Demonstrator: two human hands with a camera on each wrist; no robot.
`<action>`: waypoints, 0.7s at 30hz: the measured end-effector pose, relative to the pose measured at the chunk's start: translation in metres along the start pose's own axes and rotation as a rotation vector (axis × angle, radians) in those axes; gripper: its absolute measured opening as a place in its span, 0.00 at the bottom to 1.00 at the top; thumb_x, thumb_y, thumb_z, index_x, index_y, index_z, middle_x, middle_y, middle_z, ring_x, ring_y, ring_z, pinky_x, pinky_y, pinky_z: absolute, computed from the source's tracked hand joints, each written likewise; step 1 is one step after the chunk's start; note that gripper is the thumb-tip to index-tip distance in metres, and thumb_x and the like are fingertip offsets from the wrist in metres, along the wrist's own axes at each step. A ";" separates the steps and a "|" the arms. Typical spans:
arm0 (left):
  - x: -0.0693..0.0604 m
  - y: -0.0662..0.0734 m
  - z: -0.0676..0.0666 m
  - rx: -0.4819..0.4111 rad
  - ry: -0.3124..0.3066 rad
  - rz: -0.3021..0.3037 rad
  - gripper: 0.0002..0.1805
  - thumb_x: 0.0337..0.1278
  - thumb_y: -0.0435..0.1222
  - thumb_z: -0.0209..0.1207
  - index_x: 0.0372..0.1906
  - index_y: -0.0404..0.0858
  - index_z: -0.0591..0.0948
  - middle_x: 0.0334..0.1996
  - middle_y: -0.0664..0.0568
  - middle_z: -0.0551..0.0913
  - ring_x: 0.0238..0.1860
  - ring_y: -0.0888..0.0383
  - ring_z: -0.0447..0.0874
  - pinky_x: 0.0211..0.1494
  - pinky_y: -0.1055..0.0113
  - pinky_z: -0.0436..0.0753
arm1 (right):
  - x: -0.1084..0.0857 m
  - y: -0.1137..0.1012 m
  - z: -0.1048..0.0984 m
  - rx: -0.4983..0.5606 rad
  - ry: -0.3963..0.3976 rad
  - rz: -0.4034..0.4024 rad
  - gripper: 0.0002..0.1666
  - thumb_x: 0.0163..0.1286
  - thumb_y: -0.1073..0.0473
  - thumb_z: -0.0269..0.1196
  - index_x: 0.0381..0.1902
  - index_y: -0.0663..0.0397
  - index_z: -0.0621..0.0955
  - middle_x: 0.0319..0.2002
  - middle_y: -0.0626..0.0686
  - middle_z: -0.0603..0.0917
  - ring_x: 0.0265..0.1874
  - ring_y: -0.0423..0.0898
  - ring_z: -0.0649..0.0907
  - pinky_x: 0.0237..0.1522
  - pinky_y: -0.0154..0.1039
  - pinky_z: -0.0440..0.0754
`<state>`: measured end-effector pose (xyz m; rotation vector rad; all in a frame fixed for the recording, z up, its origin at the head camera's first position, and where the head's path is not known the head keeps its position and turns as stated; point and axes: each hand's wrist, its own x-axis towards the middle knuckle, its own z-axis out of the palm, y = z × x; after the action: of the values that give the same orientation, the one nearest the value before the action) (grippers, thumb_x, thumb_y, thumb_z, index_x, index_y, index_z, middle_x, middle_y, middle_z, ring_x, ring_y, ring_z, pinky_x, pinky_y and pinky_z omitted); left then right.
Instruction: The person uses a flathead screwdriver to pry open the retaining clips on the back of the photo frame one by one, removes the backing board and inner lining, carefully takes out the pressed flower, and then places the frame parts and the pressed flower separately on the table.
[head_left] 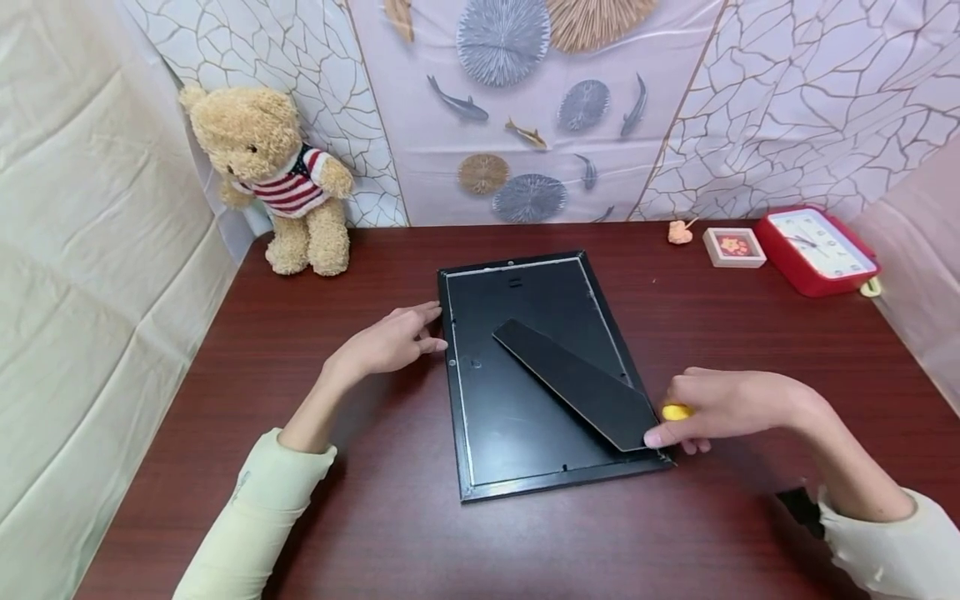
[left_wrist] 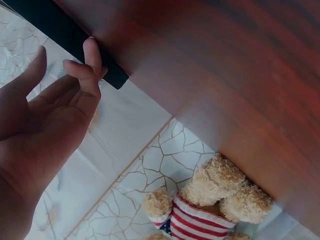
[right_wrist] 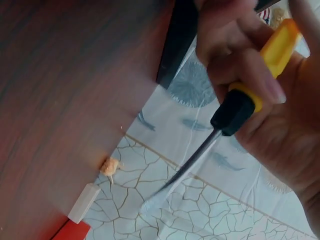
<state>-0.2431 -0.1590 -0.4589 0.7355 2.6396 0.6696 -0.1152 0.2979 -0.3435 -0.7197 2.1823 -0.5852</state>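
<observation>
A black picture frame lies face down on the table, its back showing. Its easel stand slants across the lower right of the back. My left hand touches the frame's left edge with loosely bent fingers. At the lower right corner, my right hand has its thumb on the wide end of the stand. Curled fingers of that hand also grip a screwdriver with a yellow and black handle; its metal shaft shows in the right wrist view, the tip blurred.
On the dark red-brown table, a teddy bear in a striped sweater stands at the back left. A small orange ornament, a little square box and a red clock line the back right. Patterned cloth hangs behind.
</observation>
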 end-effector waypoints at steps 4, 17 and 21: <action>-0.010 0.020 -0.010 -0.037 -0.062 0.006 0.47 0.76 0.51 0.68 0.86 0.31 0.63 0.90 0.42 0.55 0.78 0.49 0.75 0.85 0.52 0.67 | 0.002 -0.004 0.004 -0.008 -0.050 -0.059 0.21 0.77 0.41 0.70 0.25 0.43 0.88 0.20 0.37 0.84 0.19 0.35 0.82 0.32 0.32 0.79; 0.014 0.009 -0.007 -0.027 -0.092 -0.042 0.65 0.63 0.58 0.76 0.92 0.43 0.48 0.91 0.43 0.45 0.75 0.47 0.79 0.91 0.50 0.53 | 0.000 -0.048 -0.029 -0.103 0.616 -0.392 0.16 0.77 0.67 0.68 0.38 0.35 0.82 0.38 0.36 0.83 0.33 0.36 0.82 0.37 0.30 0.79; 0.006 0.039 -0.019 -0.014 -0.113 -0.120 0.63 0.64 0.51 0.77 0.92 0.44 0.49 0.91 0.42 0.45 0.88 0.37 0.56 0.91 0.44 0.53 | 0.018 -0.068 -0.035 -0.143 0.820 -0.377 0.13 0.78 0.68 0.66 0.38 0.41 0.84 0.45 0.40 0.84 0.41 0.36 0.81 0.41 0.28 0.78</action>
<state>-0.2410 -0.1330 -0.4238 0.5878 2.5495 0.5954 -0.1307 0.2423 -0.2902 -1.1219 2.8743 -1.0675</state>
